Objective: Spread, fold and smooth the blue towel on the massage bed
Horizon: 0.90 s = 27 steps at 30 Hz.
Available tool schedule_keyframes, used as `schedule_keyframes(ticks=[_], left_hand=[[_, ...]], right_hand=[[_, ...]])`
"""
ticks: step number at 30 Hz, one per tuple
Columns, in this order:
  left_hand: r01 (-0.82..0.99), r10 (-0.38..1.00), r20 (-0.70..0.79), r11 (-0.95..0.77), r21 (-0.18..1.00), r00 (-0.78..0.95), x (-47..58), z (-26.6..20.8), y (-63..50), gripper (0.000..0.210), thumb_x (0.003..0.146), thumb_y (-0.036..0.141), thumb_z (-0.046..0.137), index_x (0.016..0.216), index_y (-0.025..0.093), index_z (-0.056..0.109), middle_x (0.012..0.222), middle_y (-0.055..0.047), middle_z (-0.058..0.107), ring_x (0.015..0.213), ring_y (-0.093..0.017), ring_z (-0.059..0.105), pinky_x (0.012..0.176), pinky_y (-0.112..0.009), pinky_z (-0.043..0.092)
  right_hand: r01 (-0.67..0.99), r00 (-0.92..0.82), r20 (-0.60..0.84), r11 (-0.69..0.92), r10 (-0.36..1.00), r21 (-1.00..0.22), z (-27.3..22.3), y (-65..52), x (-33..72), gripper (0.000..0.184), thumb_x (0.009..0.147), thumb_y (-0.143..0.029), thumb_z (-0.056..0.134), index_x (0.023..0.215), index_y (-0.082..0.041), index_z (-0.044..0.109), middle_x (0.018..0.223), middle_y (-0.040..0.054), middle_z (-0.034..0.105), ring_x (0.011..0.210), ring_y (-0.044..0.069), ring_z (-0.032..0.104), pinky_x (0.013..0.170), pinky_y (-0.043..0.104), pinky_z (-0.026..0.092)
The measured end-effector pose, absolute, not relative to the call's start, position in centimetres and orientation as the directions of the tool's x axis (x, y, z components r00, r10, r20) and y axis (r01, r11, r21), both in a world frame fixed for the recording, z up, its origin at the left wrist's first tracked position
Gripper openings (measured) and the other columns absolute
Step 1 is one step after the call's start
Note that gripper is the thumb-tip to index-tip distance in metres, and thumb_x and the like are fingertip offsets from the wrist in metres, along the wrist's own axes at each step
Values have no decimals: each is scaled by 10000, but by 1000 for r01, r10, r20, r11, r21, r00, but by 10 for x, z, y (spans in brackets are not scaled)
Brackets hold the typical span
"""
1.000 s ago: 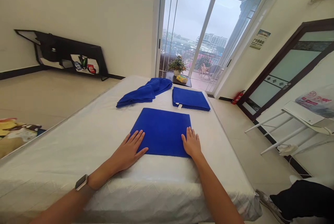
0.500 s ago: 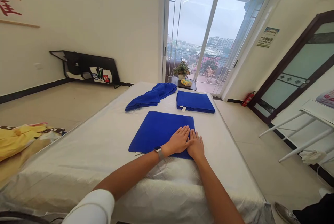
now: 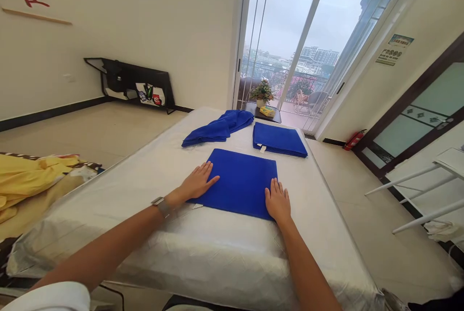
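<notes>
A folded blue cloth (image 3: 241, 183) lies flat near the front of a bed-like surface with a pale cover (image 3: 232, 245). My left hand (image 3: 198, 181) rests palm down on the cloth's left edge, fingers stretched and thumb pointing inward. At the right edge my right hand (image 3: 278, 200) lies flat, its fingers straight. Neither hand grips anything. A small white tag (image 3: 197, 206) sticks out under the cloth's front left corner. Behind it are a neat stack of folded blue cloths (image 3: 280, 139) on the right and a crumpled blue cloth (image 3: 219, 128) on the left.
Beyond the far end stands a small dark table with a potted plant (image 3: 261, 92) and a yellow pack (image 3: 267, 111). Yellow fabric (image 3: 32, 180) is heaped at the left. To the right are a white-legged table (image 3: 427, 175) and a fire extinguisher (image 3: 354, 140).
My left hand has slid left across the cloth, from beside my right hand to the left edge. My right hand stays at the right edge. The view has shifted slightly.
</notes>
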<state>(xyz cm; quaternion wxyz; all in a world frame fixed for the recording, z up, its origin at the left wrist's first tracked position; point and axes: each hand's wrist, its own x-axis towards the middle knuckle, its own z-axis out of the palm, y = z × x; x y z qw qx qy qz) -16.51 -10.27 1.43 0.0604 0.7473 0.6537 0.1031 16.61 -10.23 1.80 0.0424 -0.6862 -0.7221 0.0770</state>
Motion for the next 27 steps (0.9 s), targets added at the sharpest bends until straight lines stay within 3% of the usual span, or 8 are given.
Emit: schedule_keyframes(ticks=[8,14,20,27], left_hand=[[961,991,87,-118,251,99,-172,12,-108,963,932,749,140,1565,29,233,1647,-173,218,1531,-277,204,1248,-442,172],[953,991,96,-120,278,96,-173,6,-104,970,927,757,147,1562,31,246,1645,-171,215,1531,-279,204,1251,-445,168],[947,987,135,-125,295,88,-175,-1,-103,944,926,754,182,1560,61,280,1639,-155,238,1524,-280,227,1248,-453,189],[953,990,115,-110,284,80,-177,-3,-103,904,939,730,208,1574,88,241,1650,-126,215,1529,-265,213,1252,-438,186]], right_hand=[[998,-41,-95,35,995,-60,25,-102,163,655,1039,-434,120,1616,-125,109,1678,47,98,1541,232,104,1234,450,78],[995,-74,-173,84,982,52,52,-81,164,651,1029,-441,231,1600,-126,235,1662,78,185,1534,279,144,1228,492,80],[997,-35,-81,29,996,-72,43,-51,157,666,1040,-462,158,1606,-111,187,1669,51,150,1539,236,123,1234,447,115],[986,-46,-73,33,996,-166,21,-47,162,661,1044,-464,146,1609,-122,148,1670,24,123,1542,213,110,1242,431,90]])
